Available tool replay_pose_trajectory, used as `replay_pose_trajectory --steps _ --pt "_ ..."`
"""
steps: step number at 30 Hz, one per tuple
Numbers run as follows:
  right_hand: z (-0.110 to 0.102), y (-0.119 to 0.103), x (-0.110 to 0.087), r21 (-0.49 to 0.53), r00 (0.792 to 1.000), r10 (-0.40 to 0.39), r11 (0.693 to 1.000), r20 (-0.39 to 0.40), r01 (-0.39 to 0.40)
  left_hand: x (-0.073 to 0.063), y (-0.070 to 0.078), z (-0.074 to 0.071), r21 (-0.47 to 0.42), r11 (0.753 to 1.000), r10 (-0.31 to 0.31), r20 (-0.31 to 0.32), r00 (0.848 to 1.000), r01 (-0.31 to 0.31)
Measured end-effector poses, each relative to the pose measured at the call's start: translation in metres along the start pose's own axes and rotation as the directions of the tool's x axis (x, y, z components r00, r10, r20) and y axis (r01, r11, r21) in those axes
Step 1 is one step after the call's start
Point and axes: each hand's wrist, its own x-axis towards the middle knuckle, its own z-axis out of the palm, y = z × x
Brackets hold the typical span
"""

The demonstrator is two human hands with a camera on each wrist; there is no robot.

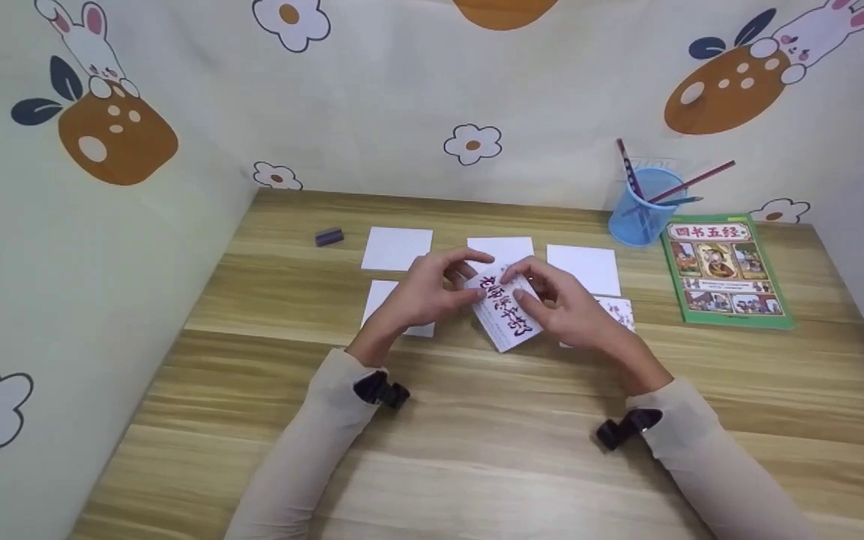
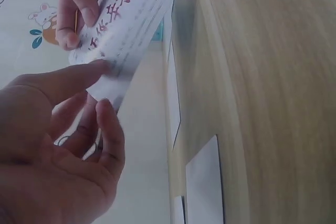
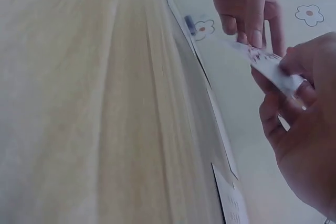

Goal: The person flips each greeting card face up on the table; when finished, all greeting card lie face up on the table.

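Observation:
Both hands hold one white square card (image 1: pixel 505 319) above the table, tilted, its dark red handwritten-style characters facing up. My left hand (image 1: pixel 432 289) pinches its left side between thumb and fingers, as the left wrist view shows with the card (image 2: pixel 131 30). On the other side, my right hand (image 1: pixel 563 304) grips the card with thumb on top and fingers beneath. Behind it lies a blank white card (image 1: pixel 499 246), partly covered. Another white card (image 1: pixel 379 296) is partly hidden under my left forearm and hand. A printed card (image 1: pixel 618 309) shows beside my right hand.
Further back lie a white card (image 1: pixel 398 249) on the left and a white card (image 1: pixel 583 270) on the right. A dark eraser-like block (image 1: pixel 329 237) sits at the back left. A blue pencil cup (image 1: pixel 638 221) and a green-edged book (image 1: pixel 728 271) stand at the right.

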Motion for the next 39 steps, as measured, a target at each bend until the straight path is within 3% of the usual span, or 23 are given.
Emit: replay_pose_trajectory --steps 3,6,10,13,19,27,32,39 --pt "-0.001 0.003 0.002 -0.139 0.999 0.001 0.99 -0.035 -0.005 -0.002 -0.001 0.0 0.035 0.997 -0.074 -0.012 0.997 0.074" --pt "-0.003 0.006 0.002 -0.285 0.998 0.022 0.958 -0.058 -0.038 -0.003 -0.002 0.0 0.096 0.987 -0.126 -0.015 0.992 0.127" --pt "-0.006 0.01 0.001 -0.409 0.996 0.081 0.909 -0.027 -0.085 -0.004 -0.003 0.002 0.171 0.968 -0.192 0.026 0.981 0.185" --pt "-0.009 0.011 0.0 -0.467 0.993 0.121 0.878 0.003 -0.106 -0.005 -0.003 0.004 0.212 0.959 -0.205 0.061 0.977 0.188" --pt "-0.01 0.012 -0.001 -0.518 0.986 0.159 0.848 0.042 -0.115 -0.006 -0.003 0.009 0.266 0.948 -0.202 0.085 0.976 0.174" --pt "-0.013 0.007 -0.003 -0.616 0.97 0.237 0.773 0.057 -0.153 -0.006 -0.002 0.014 0.279 0.943 -0.212 0.089 0.973 0.18" --pt "-0.016 0.006 -0.002 -0.617 0.968 0.241 0.773 0.07 -0.148 -0.007 -0.005 0.014 0.289 0.94 -0.214 0.079 0.974 0.183" --pt "-0.015 0.009 -0.003 -0.609 0.974 0.214 0.783 0.071 -0.128 -0.006 -0.008 0.015 0.318 0.922 -0.26 0.08 0.962 0.222"
